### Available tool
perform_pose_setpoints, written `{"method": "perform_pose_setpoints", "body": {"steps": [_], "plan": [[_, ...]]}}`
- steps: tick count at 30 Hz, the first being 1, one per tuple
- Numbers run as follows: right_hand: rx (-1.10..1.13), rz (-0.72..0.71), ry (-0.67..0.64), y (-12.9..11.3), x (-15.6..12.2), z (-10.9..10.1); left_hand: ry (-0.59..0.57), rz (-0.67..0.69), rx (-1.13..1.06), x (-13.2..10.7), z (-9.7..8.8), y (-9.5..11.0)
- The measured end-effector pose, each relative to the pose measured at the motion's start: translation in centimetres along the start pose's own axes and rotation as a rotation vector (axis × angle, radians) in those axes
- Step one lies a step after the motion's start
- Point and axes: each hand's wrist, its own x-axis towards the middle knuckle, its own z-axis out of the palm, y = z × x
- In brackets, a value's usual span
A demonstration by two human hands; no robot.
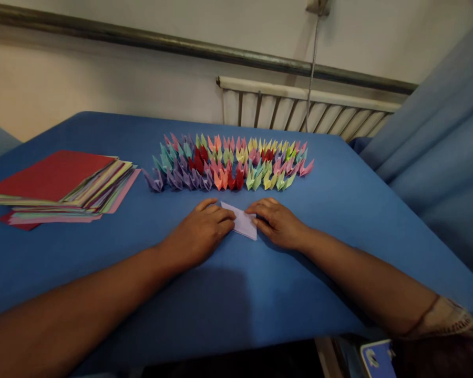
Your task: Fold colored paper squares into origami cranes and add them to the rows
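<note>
A folded piece of pale lilac paper (242, 220) lies on the blue table between my two hands. My left hand (207, 228) has its fingers bent over the paper's left side, with thumb and fingertips pressed on it. At the paper's right edge, my right hand (278, 221) holds it with curled fingers and thumb. Just beyond my hands stand rows of folded paper cranes (228, 163) in purple, teal, red, orange, pink, yellow and green.
To the left rests a thick stack of coloured paper sheets (55, 178), red on top. The blue table (358, 220) reaches back towards a wall with a metal pipe (173, 47) and a radiator (284, 92). A blue curtain (441, 142) hangs on the right.
</note>
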Motion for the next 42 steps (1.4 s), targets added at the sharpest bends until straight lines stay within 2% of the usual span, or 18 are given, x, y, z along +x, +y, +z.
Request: {"method": "perform_pose_setpoints", "body": {"steps": [3,7,15,22,29,33,42], "plan": [[-0.006,0.033,0.007,-1.0,-0.6,-0.1,0.013,-0.023,0.055,-0.1,-0.2,-0.5],[-0.019,0.028,-0.011,-1.6,-1.3,-0.2,0.026,-0.041,0.007,0.0,-0.4,-0.4],[0.061,-0.019,0.036,0.7,-0.6,0.5,0.038,-0.01,-0.051,0.0,-0.3,1.0],[0.074,-0.105,0.071,0.8,-0.1,0.8,-0.021,-0.058,-0.087,-0.2,0.0,3.0],[-0.114,-0.197,-0.019,-1.6,-0.9,-0.3,-0.016,-0.007,-0.058,-0.9,0.0,2.5],[-0.112,-0.176,-0.072,-2.8,-1.7,0.0,-0.014,0.016,-0.125,-1.6,0.1,1.7],[0.141,-0.034,-0.014,-1.4,-1.4,0.5,-0.073,-0.216,-0.304,-1.0,-0.6,2.2]]}}
